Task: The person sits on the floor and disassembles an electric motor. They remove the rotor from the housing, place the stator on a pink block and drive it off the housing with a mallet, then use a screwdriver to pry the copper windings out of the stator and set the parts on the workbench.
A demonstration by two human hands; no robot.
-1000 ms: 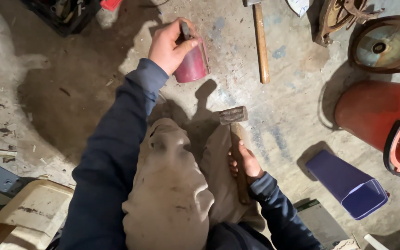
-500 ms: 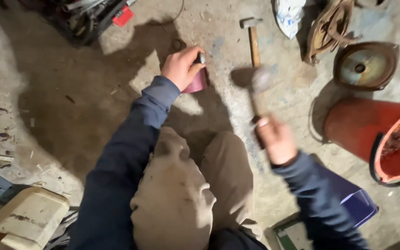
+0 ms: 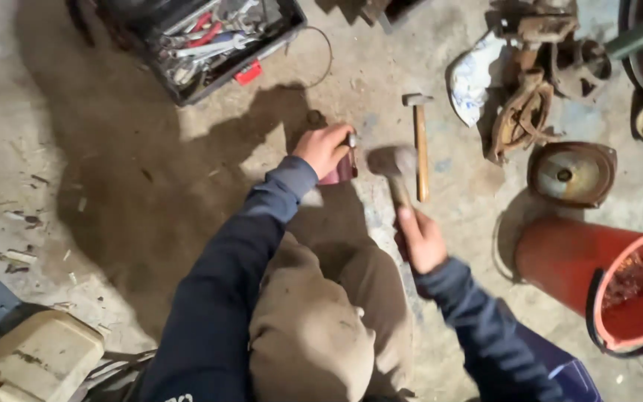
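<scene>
My left hand (image 3: 324,149) is closed around a small dark red part (image 3: 341,170) and a thin metal punch on the concrete floor. My right hand (image 3: 420,240) grips the wooden handle of a hammer (image 3: 391,165). Its blurred metal head is just right of the red part, close to my left hand. My knees in tan trousers fill the lower middle of the view.
A second hammer (image 3: 419,141) lies on the floor right of the one I hold. An open toolbox (image 3: 210,41) sits at the top, rusty metal parts (image 3: 522,112) and a round housing (image 3: 571,173) at upper right, a red bucket (image 3: 612,286) at right.
My right hand has swung the hammer from raised at the right down and left toward the red part. My left hand has stayed on the part.
</scene>
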